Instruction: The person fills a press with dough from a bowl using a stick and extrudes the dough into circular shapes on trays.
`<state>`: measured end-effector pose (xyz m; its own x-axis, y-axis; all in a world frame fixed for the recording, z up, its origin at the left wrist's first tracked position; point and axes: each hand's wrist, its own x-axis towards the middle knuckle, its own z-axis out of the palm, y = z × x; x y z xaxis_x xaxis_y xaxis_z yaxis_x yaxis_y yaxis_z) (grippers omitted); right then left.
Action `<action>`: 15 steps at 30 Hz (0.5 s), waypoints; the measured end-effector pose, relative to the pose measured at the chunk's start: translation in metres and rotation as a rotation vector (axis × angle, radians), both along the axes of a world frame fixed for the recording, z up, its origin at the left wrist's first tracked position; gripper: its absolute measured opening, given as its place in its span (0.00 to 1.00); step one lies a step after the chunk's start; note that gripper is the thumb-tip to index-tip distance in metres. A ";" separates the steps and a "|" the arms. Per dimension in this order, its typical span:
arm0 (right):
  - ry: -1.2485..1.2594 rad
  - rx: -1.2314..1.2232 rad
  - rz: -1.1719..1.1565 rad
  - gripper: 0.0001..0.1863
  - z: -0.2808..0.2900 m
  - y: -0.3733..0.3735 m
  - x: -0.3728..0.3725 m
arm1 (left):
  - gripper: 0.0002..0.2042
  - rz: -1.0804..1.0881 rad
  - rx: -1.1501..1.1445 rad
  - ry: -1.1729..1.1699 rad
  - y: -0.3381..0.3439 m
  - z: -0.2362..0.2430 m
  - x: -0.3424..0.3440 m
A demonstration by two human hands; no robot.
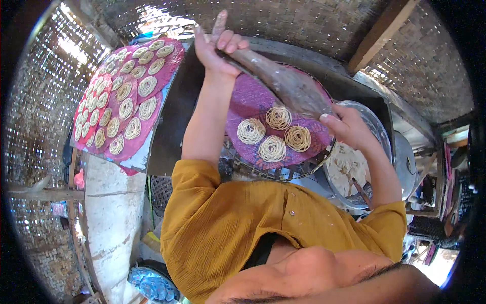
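Note:
My left hand (218, 48) is closed around the thin upper end of a long brown wooden press (286, 83). My right hand (348, 126) grips the press at its thick lower end. The press slants over a round woven tray (243, 169) covered with a magenta cloth (248, 99). Several pale coiled noodle nests (273, 134) lie on that cloth, just below and left of my right hand. A metal bowl (378, 126) holding pale dough (347, 167) sits under my right forearm.
To the left, a board (139, 159) carries magenta cloths with many more noodle nests (126, 96). A dark tabletop (172, 116) lies between the board and the tray. Woven bamboo walls (45, 101) surround the spot, and a metal pot (406, 162) stands at the right.

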<state>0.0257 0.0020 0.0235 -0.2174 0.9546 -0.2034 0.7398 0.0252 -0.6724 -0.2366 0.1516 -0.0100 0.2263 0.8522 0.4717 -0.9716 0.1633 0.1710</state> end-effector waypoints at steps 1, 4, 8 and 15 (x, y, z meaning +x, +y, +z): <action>-0.016 -0.042 -0.014 0.28 0.003 -0.002 -0.005 | 0.32 0.014 0.008 -0.001 -0.004 0.001 -0.004; 0.012 -0.039 0.033 0.29 -0.007 -0.008 0.004 | 0.31 0.023 -0.085 0.080 -0.018 -0.004 -0.001; 0.019 -0.077 0.034 0.29 -0.011 -0.019 0.019 | 0.32 -0.003 -0.138 0.084 -0.025 -0.020 0.020; 0.001 -0.018 -0.020 0.26 -0.029 -0.023 0.037 | 0.32 -0.150 -0.066 0.207 -0.015 -0.047 0.051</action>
